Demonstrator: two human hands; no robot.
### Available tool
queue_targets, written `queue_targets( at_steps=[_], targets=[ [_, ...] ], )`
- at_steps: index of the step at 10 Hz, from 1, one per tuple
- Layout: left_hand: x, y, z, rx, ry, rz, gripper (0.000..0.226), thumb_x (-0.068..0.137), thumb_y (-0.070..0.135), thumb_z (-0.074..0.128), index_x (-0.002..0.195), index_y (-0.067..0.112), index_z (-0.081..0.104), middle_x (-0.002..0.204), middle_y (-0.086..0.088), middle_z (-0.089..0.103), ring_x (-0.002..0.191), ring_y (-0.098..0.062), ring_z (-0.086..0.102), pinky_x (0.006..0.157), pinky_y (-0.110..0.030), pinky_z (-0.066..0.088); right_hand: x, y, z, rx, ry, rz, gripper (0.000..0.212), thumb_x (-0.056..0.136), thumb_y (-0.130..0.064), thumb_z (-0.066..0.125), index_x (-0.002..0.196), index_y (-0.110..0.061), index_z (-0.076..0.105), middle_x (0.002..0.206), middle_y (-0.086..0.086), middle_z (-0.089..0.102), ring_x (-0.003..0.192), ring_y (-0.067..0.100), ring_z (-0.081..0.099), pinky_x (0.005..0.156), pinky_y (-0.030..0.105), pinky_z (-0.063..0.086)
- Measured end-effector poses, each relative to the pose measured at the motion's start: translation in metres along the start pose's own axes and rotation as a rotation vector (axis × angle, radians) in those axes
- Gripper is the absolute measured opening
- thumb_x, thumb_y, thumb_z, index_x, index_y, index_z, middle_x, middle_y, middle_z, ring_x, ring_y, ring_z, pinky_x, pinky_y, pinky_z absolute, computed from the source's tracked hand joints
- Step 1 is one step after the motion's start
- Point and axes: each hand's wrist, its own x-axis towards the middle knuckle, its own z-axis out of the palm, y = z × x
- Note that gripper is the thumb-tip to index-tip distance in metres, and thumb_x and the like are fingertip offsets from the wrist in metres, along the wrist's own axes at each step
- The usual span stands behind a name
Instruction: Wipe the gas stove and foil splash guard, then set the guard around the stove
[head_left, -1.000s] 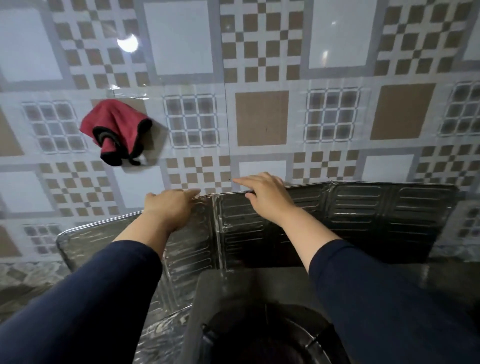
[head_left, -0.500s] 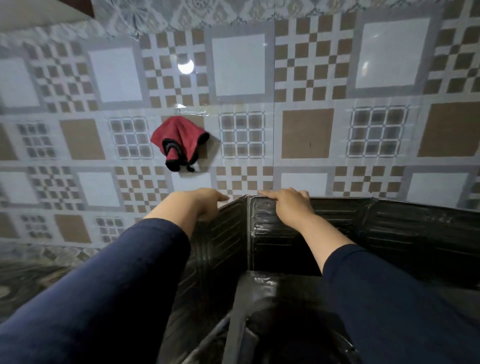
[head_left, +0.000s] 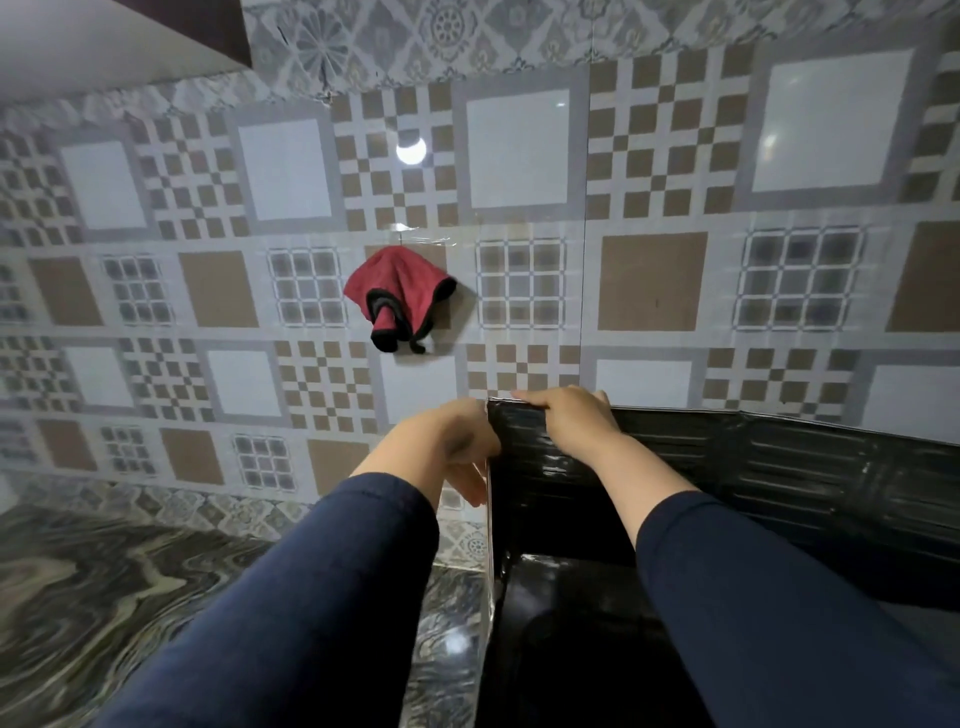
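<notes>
The foil splash guard (head_left: 810, 483) stands upright behind the gas stove (head_left: 566, 639), its ribbed panels dark in the low light. Its left panel is folded toward me and shows edge-on as a thin bright line. My left hand (head_left: 452, 447) grips that left panel from the outside, near its top corner. Over the top edge of the back panel, right at the fold, curl the fingers of my right hand (head_left: 571, 421). Only the stove's dark top shows, between my sleeves. A red cloth (head_left: 397, 293) with black trim hangs on the tiled wall above.
The patterned tile wall (head_left: 649, 280) runs directly behind the guard. A dark marbled counter (head_left: 104, 597) stretches to the left of the stove. A white cabinet underside (head_left: 104, 36) fills the upper left corner.
The left panel has swung from spread out to folded forward beside the stove, my left hand moving with it. The view has shifted left and up, and the foil looks darker.
</notes>
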Motion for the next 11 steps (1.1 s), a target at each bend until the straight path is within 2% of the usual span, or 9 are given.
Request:
queue_targets(
  at_steps=[2,3,5,6,7,8,9,10,11],
  targets=[
    [0.016,-0.020,0.016,-0.141,0.106,0.014,0.037,0.100,0.010,0.036,0.135,0.003,0.046,0.104,-0.025,0.069,0.071,-0.032,0.069,0.054,-0.036,0.060,-0.002,-0.002,0.020,-0.122,-0.005,-0.061,0.081,0.085,0.012,0.033,0.145,-0.043,0.024,0.137,0.007,0.048,0.131,0.029,0.031,0.106,0.044,0.021],
    [0.016,-0.018,0.014,-0.130,0.108,0.002,0.038,0.102,0.016,0.036,0.138,0.005,0.042,0.109,-0.026,0.067,0.078,-0.035,0.070,0.059,-0.040,0.059,-0.002,0.000,0.021,-0.217,0.000,-0.077,0.085,0.082,0.008,0.041,0.148,-0.038,0.016,0.134,0.007,0.038,0.126,0.027,0.025,0.107,0.046,0.015],
    [0.012,-0.020,0.008,-0.035,0.151,0.002,0.042,0.103,0.025,0.035,0.144,0.016,0.037,0.122,-0.019,0.062,0.093,-0.032,0.067,0.059,-0.042,0.057,-0.005,0.002,0.016,-0.264,-0.031,-0.084,0.085,0.080,0.001,0.046,0.150,-0.033,0.011,0.146,0.006,0.023,0.134,0.027,0.016,0.112,0.047,0.007],
    [0.011,-0.019,0.009,0.036,0.190,-0.002,0.045,0.102,0.027,0.037,0.145,0.013,0.036,0.136,-0.017,0.054,0.114,-0.035,0.061,0.083,-0.043,0.055,-0.009,0.003,0.014,-0.279,-0.036,-0.078,0.083,0.082,-0.001,0.048,0.149,-0.034,0.011,0.153,0.006,0.017,0.139,0.026,0.010,0.112,0.047,0.004],
    [0.006,-0.018,0.010,0.158,0.204,0.002,0.046,0.103,0.028,0.032,0.143,0.005,0.038,0.143,-0.017,0.048,0.128,-0.032,0.049,0.106,-0.041,0.042,-0.017,0.001,0.009,-0.241,-0.025,-0.070,0.080,0.085,-0.003,0.048,0.149,-0.034,0.012,0.156,0.004,0.012,0.142,0.025,0.004,0.113,0.048,0.001],
    [-0.003,-0.020,0.009,0.226,0.237,-0.001,0.048,0.102,0.032,0.036,0.140,0.004,0.041,0.142,-0.017,0.048,0.127,-0.032,0.049,0.105,-0.039,0.042,-0.037,-0.002,0.003,-0.214,-0.020,-0.079,0.071,0.090,-0.011,0.048,0.149,-0.035,0.015,0.157,0.002,0.012,0.143,0.023,0.004,0.114,0.049,0.000],
    [-0.017,-0.021,0.006,0.270,0.235,0.032,0.055,0.101,0.036,0.038,0.147,0.008,0.029,0.150,-0.014,0.039,0.134,-0.031,0.042,0.106,-0.041,0.040,-0.076,-0.009,-0.010,-0.111,-0.035,-0.108,0.060,0.094,-0.022,0.048,0.147,-0.035,0.023,0.155,-0.002,0.018,0.142,0.020,0.009,0.114,0.046,0.007],
    [-0.059,-0.032,0.012,0.279,0.473,0.305,0.059,0.098,0.038,0.041,0.150,0.021,0.022,0.157,0.000,0.028,0.142,-0.021,0.030,0.113,-0.040,0.032,-0.151,-0.007,-0.028,-0.049,-0.120,-0.161,0.050,0.094,-0.028,0.050,0.141,-0.037,0.036,0.145,-0.010,0.037,0.136,0.012,0.027,0.113,0.037,0.021],
    [-0.129,-0.079,0.045,0.137,0.774,0.701,0.044,0.094,0.025,0.040,0.137,0.031,0.047,0.142,0.014,0.046,0.132,-0.005,0.040,0.108,-0.023,0.035,-0.244,0.011,-0.036,0.004,-0.139,-0.223,0.034,0.089,-0.040,0.050,0.122,-0.049,0.049,0.125,-0.032,0.048,0.121,-0.013,0.041,0.110,0.022,0.027]
  ],
)
